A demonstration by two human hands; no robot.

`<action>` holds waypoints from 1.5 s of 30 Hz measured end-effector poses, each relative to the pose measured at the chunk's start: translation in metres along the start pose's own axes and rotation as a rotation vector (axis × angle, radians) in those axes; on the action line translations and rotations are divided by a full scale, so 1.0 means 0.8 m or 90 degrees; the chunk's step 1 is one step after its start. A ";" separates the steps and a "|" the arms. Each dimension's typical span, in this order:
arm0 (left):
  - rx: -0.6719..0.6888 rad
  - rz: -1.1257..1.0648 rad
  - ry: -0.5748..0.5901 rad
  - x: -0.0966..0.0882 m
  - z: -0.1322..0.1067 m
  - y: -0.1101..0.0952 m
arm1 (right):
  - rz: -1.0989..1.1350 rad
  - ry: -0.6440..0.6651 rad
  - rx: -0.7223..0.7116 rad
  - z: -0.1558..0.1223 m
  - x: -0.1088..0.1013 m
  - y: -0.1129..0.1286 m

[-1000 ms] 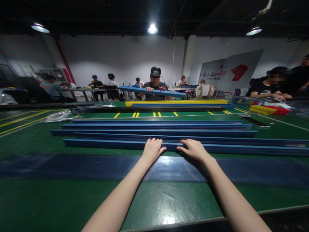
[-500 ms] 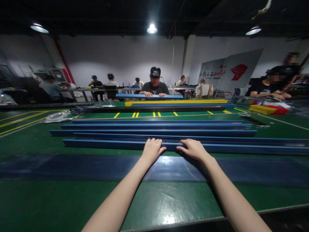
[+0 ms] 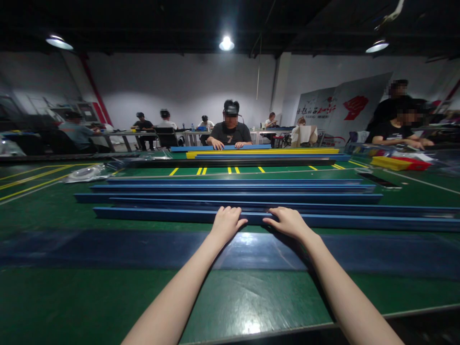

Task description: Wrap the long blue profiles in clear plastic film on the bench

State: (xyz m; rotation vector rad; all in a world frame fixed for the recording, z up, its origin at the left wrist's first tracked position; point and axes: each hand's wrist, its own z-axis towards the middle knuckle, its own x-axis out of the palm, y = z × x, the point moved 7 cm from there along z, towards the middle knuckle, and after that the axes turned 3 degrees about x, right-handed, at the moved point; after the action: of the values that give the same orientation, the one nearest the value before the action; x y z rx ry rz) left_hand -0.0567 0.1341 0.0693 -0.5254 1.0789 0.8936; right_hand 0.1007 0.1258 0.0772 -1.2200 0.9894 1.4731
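Observation:
My left hand (image 3: 225,223) and my right hand (image 3: 288,221) rest side by side on the nearest long blue rail (image 3: 151,214), fingers curled over its top edge and thumbs at its near face. The rail lies crosswise on the green table (image 3: 108,297). Behind it lie several more long blue rails (image 3: 233,189) in parallel. A dark blue flat strip (image 3: 89,249) runs across the table just below my hands.
Opposite me a person (image 3: 230,130) presses both hands on a blue rail (image 3: 219,148) beside yellow and black rails (image 3: 262,152). Clear plastic wrap (image 3: 84,172) lies at the left. Yellow and red pieces (image 3: 398,163) sit at the right near other seated people.
My hands have stayed on the near rail. The person opposite has lowered a blue rail from a raised tilt down flat onto the table. A person at the far right has shifted.

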 end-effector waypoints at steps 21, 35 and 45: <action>0.003 0.008 0.004 -0.003 0.001 -0.002 | -0.014 -0.004 -0.002 -0.001 -0.001 0.001; -0.001 0.014 0.005 -0.004 0.001 -0.001 | -0.019 -0.043 -0.050 -0.003 -0.007 0.016; 0.000 0.013 0.004 -0.002 0.001 -0.001 | -0.040 -0.029 -0.073 0.011 0.000 0.041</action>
State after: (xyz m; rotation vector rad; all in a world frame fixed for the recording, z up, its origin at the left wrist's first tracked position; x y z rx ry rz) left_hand -0.0560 0.1333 0.0710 -0.5189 1.0921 0.9101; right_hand 0.0669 0.1271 0.0789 -1.2816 0.8387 1.5194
